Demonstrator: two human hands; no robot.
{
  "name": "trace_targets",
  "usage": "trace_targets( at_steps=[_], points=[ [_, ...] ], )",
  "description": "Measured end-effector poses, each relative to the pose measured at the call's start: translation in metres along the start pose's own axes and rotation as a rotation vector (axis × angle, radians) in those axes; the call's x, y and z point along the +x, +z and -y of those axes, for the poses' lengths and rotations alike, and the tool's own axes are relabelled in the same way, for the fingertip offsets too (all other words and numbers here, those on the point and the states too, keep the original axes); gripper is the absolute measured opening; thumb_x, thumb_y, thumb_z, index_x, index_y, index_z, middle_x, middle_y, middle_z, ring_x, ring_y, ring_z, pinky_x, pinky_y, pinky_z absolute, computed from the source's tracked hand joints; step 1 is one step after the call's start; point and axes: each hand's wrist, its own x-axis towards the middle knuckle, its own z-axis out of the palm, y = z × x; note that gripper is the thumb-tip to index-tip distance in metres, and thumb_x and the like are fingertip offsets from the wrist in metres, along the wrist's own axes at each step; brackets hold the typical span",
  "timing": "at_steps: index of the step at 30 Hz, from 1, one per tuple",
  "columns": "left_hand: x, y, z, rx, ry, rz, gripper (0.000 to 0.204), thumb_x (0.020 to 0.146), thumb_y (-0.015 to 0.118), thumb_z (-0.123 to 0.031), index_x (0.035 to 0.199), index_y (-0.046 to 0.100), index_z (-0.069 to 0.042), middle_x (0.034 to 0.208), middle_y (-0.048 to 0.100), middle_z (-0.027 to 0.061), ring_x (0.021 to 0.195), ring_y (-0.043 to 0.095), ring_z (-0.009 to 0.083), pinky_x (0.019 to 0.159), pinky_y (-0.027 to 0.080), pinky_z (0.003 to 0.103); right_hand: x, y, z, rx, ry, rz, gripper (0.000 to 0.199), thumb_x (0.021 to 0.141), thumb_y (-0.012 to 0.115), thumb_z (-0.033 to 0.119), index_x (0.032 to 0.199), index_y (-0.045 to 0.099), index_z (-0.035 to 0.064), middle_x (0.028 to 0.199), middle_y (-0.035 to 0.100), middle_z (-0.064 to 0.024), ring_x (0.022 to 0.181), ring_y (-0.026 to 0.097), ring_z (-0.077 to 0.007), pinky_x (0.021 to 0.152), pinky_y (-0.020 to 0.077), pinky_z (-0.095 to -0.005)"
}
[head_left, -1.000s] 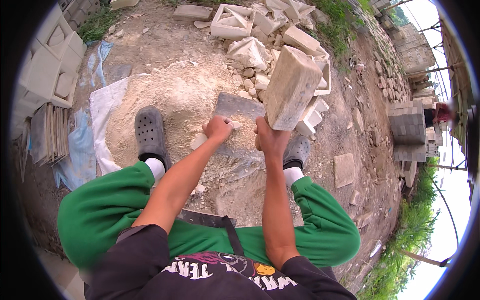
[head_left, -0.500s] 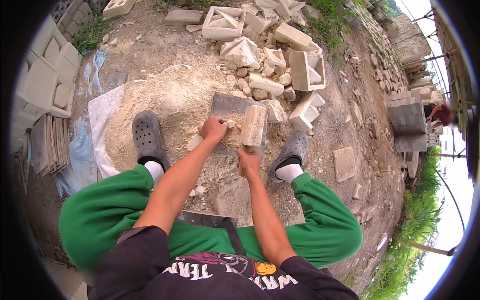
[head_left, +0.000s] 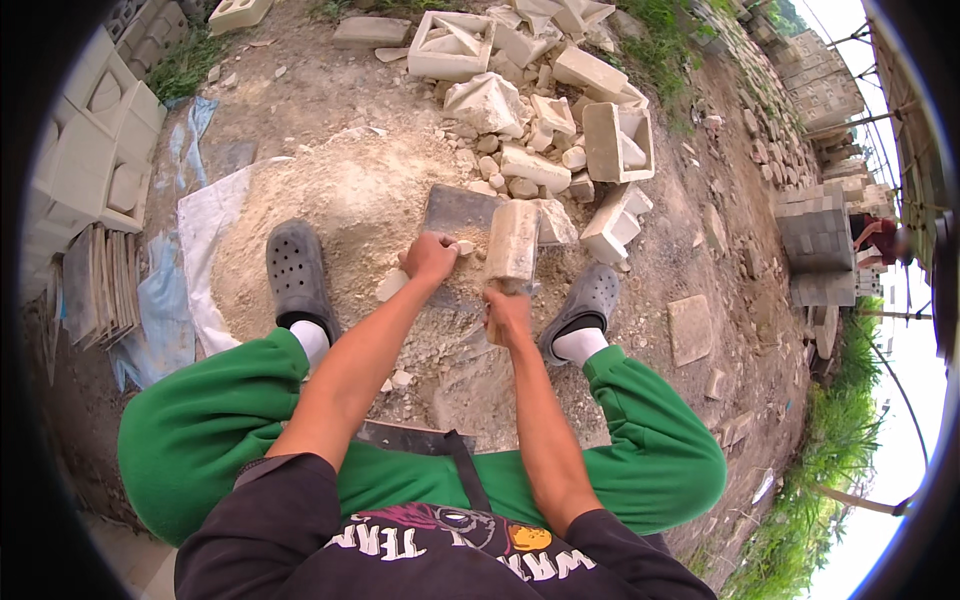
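My right hand (head_left: 508, 316) is wrapped round the short handle of a mallet (head_left: 513, 243) with a thick, pale, dust-coated head. The head is just right of my left hand, over the edge of a dark flat slab (head_left: 458, 210). Between the thumb and fingers of my left hand (head_left: 430, 257) is a small pale stone chunk (head_left: 463, 247), held low over the slab. Crumbs and dust lie on the slab around it. Beside my left wrist rests another pale chunk (head_left: 391, 285).
Beyond the slab is a heap of broken pale blocks (head_left: 530, 165). Crushed powder (head_left: 340, 190) is piled on a white sheet (head_left: 208, 225) at left. My clogs (head_left: 297, 270) flank the slab. Molded blocks (head_left: 110, 130) and stacked boards (head_left: 100, 280) stand far left; a person (head_left: 880, 238) is far right.
The mallet and my right hand have shifted slightly to the right and nearer to me. My left hand stays in place with the stone chunk.
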Motion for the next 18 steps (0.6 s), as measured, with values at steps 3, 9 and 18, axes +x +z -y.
trace_targets(
  at_steps=[3,9,18],
  points=[
    [0.002,-0.001,0.003,0.011,0.021,0.013,0.024,0.081,0.072,-0.037,0.098,0.079,-0.022,0.094,0.076,0.0017,0.093,0.07,0.021,0.099,0.038,0.044,-0.004,-0.004,0.019,0.203,-0.213,-0.017,0.016,0.076,0.068,0.008,0.087,0.062,-0.0032,0.061,0.059,-0.0073,0.045,0.058,-0.0174,0.042,0.0475,-0.0321],
    [-0.007,-0.004,-0.008,0.004,0.031,0.029,0.024,0.081,0.072,-0.037,0.098,0.079,-0.023,0.095,0.076,0.0019,0.094,0.07,0.0217,0.099,0.038,0.045,-0.007,0.0,0.034,0.106,-0.492,-0.127,0.02,0.075,0.068,0.01,0.087,0.064,-0.0053,0.063,0.062,-0.008,0.05,0.062,-0.0172,0.046,0.0482,-0.032],
    [-0.001,-0.001,0.0,0.011,-0.002,-0.023,0.019,0.081,0.071,-0.037,0.091,0.08,-0.024,0.09,0.076,0.0033,0.09,0.069,0.0224,0.095,0.037,0.042,0.0,0.013,-0.012,0.029,0.037,0.025,0.02,0.075,0.072,0.016,0.077,0.063,-0.0015,0.063,0.061,-0.0077,0.047,0.059,-0.0172,0.044,0.0494,-0.0329]
  ],
)
